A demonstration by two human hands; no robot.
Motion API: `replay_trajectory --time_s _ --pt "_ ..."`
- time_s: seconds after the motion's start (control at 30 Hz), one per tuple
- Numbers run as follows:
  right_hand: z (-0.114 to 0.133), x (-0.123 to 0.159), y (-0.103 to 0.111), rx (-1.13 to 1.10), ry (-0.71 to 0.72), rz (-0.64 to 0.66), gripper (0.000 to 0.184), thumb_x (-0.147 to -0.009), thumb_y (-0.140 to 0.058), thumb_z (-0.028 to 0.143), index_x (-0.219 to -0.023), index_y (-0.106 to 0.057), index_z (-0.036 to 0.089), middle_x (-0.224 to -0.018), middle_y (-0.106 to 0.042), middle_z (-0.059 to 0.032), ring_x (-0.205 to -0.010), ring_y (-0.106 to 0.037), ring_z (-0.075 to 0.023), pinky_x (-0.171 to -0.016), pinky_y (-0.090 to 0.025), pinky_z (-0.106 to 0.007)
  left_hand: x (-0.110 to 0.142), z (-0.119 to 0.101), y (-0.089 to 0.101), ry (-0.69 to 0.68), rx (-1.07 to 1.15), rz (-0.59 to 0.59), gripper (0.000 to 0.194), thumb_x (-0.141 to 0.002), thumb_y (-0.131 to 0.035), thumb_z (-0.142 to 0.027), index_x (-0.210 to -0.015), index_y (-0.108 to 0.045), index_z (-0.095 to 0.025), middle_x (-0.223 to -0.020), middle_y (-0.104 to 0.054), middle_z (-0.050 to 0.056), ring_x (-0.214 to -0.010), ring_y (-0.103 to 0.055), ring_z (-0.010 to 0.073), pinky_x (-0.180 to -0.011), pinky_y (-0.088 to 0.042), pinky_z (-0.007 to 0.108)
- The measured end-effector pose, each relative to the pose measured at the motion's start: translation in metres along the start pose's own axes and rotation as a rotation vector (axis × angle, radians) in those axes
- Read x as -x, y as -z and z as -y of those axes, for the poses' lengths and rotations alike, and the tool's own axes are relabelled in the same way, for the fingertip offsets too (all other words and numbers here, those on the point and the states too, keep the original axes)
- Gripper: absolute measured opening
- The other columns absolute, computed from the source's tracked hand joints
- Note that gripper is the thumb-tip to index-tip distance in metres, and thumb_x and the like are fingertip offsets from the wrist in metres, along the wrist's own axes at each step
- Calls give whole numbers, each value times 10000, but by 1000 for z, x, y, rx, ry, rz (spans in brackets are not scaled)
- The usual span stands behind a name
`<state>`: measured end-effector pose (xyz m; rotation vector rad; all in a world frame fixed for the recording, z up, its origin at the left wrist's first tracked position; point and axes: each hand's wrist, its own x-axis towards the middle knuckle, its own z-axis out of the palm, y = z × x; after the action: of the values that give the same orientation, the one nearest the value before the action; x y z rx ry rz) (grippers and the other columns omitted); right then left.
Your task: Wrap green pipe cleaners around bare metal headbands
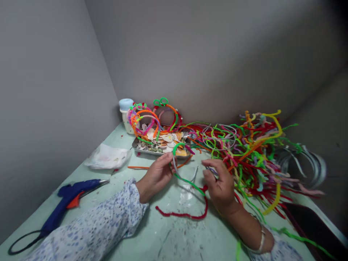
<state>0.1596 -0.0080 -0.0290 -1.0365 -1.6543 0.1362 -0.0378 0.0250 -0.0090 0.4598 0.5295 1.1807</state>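
My left hand [160,173] pinches a thin grey headband [195,174] near one side, its fingers closed round the band. A green pipe cleaner [187,182] is wound round the upper part of the band, and a long stretch of it hangs loose to the right. At the top, a short purple end [189,149] sticks out. A dark red pipe cleaner [185,215] joins the green one's far end and curves down over the table. My right hand [220,185] hovers just right of the band, thumb and forefinger apart, its other fingers partly hidden.
A metal tray [149,155] of shells stands at the back, with decorated headbands [146,112] on it. Left lie a blue glue gun [73,197] and a white plastic bag [107,156]. Right are heaped pipe cleaners [255,159], plain headbands [312,166] and a dark flat object [312,228].
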Motion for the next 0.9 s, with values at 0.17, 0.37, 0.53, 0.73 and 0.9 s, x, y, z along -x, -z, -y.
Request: replay_trajectory --time_s 0.17,0.37,0.53,0.73,0.9 --pt "15 6 -7 -38 194 179 221 -844 -622 266 -1059 -614 215 -945 -666 -76 -937 -596 -247 -825 -464 -425 6 6 -6 -32 -84 32 119 -750 -742 -189 -789 -642 -137 -733 -593 -10 -647 -533 67 -629 -441 173" --pt "15 4 -13 0 261 212 166 -827 -645 147 -977 -639 217 -829 -698 -36 -856 -622 -211 -782 -464 -385 10 13 -8 -77 -247 99 146 -786 -719 -261 -790 -628 -147 -698 -545 -20 -626 -474 71 -626 -394 186" --pt "14 5 -13 48 190 150 130 -847 -577 109 -932 -615 200 -857 -672 -55 -861 -604 -213 -782 -454 -388 9 13 -6 -109 -325 122 138 -805 -693 -267 -793 -619 -151 -693 -519 -21 -647 -459 84 -659 -372 211" --pt "11 6 -11 21 152 158 114 -875 -531 119 -936 -587 197 -810 -637 -43 -760 -577 -186 -707 -444 -349 9 12 -4 -104 -427 116 147 -804 -683 -274 -775 -603 -154 -702 -526 -15 -663 -463 96 -677 -358 233" --pt "11 8 -9 23 193 174 170 -880 -548 122 -1019 -608 198 -782 -634 -34 -711 -562 -173 -673 -434 -333 11 13 -6 -75 -510 124 199 -793 -682 -314 -729 -576 -158 -664 -514 -18 -653 -456 107 -667 -341 253"
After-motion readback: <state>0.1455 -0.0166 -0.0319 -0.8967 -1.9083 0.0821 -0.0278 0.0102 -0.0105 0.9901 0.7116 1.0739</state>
